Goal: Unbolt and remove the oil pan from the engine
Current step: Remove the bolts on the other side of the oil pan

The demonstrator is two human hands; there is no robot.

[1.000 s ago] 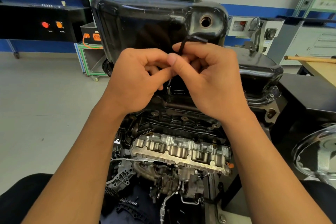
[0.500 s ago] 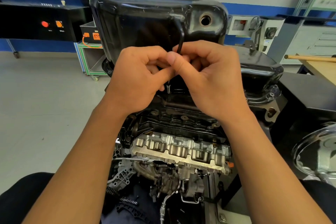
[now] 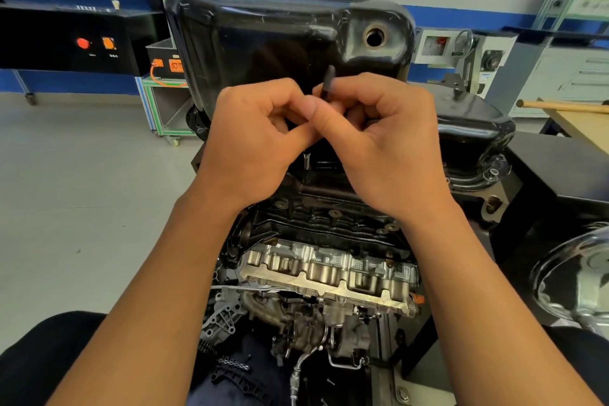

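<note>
Progress: unbolting stage, by my judgement | oil pan [image 3: 280,53] sits on top of engine [image 3: 329,267], not lifted off | left hand [image 3: 253,142] and right hand [image 3: 385,142] both pinch hex key [image 3: 328,81], tip down at flange bolt [image 3: 307,158] | left: this bolt, probably others, then lifting pan.

The oil pan [image 3: 263,39] is glossy black painted metal, faintly scuffed. Below it the cylinder head [image 3: 329,273] shows bare, matt silvery cast metal. The floor [image 3: 82,191] looks smooth grey.
</note>
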